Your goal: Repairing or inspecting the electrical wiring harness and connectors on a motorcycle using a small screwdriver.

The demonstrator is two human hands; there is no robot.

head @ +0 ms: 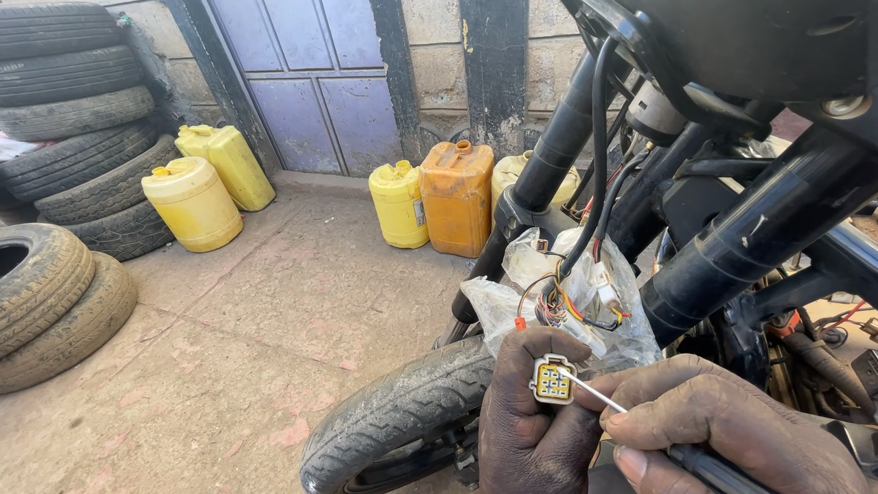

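Connector block [553,379] of pale grey plastic, small and squarish with rounded corners, sits low in the middle of the view, its open face showing a grid of yellowish metal terminals. Left hand [529,428] is closed around it, thumb and fingers pinching its sides so the face points up toward the camera. Right hand [714,428] is wrapped firmly around the dark handle of a thin probe tool [597,394], whose slim, shiny metal shaft slants up and left until its tip touches the connector's face.

Just above the hands, a bundle of thin wires [562,306] in orange, yellow, red and black spills out of a crumpled clear plastic bag [521,283], wrinkled and glossy. Behind the bag rise the smooth black tubes of a motorcycle fork [759,235], angled steeply, with black cables looping down from a matte black housing at the top right.

Below and left of the hands curves the motorcycle's front tyre [388,420], dusty grey-black rubber with shallow grooved tread.

Farther back on the rough, cracked concrete floor [216,389] stand plastic jerrycans: an orange one [456,196] with yellow ones beside it, and a round yellow drum [191,202] near the left. Worn car tyres [62,126] are stacked at far left, against a stone wall with a purple metal door [315,73].
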